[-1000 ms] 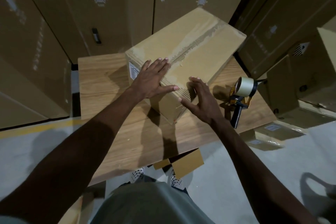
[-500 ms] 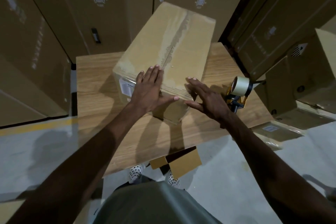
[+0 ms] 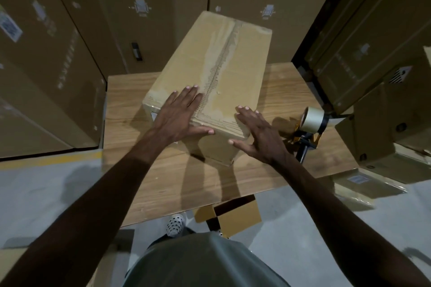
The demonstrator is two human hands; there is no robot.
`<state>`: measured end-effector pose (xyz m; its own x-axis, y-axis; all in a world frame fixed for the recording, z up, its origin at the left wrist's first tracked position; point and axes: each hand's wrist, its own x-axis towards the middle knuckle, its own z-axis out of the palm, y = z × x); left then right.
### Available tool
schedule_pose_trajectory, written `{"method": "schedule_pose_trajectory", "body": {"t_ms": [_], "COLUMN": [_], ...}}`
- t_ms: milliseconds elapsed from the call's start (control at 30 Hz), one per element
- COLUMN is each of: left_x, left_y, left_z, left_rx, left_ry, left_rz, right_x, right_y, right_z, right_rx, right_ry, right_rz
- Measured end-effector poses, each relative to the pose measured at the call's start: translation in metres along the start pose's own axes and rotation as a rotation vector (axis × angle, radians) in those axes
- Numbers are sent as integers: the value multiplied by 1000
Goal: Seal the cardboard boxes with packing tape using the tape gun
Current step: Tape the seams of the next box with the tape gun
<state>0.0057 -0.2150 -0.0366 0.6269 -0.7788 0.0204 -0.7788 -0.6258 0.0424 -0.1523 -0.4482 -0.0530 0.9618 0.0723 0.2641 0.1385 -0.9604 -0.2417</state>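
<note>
Left hand (image 3: 179,114) lies flat on the near end of the cardboard box (image 3: 210,72), fingers straight and spread, thumb along the near top edge; I read it as open and pressing, holding nothing. The box sits lengthwise on a wood-grain worktop (image 3: 130,147), its far end pointing away from me, a rough torn strip of old tape running down the top seam. Around the worktop I see tall stacked cartons (image 3: 58,42) on the left and behind, more cartons on the right, and a pale concrete floor (image 3: 46,193) with a yellow line at left. Right hand (image 3: 258,133) is also open, fingers extended and splayed, at the box's near right corner; fingertips appear to touch the top edge, thumb near the front face, though I cannot confirm contact. The tape gun (image 3: 310,128) rests on the worktop just right of the right hand, ungripped, roll uppermost. Both forearms reach forward and slightly inward, wrists level, palms down. A small open carton (image 3: 235,216) lies on the floor beneath the worktop's near edge.
</note>
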Motion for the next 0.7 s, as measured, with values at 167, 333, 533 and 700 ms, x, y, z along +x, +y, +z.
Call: {"method": "schedule_pose_trajectory", "body": {"t_ms": [167,333,533,700], "left_x": [-4,-2,-1,8], "left_y": [24,65,37,-14], "left_z": [2,6,-7,-15], "left_rx": [-25,-9,10,-10], "left_ry": [33,44,-44,-122], "left_rz": [-110,-249,-48,174], "right_x": [18,21,25,33], "right_y": [16,48,45,61], "right_z": [-5,-27,-11,-21], "right_rx": [-115,-67,-182,-152], "right_ry": [-174,-220,-56,-85], "right_rz": [-33,-111,-195,-232]}}
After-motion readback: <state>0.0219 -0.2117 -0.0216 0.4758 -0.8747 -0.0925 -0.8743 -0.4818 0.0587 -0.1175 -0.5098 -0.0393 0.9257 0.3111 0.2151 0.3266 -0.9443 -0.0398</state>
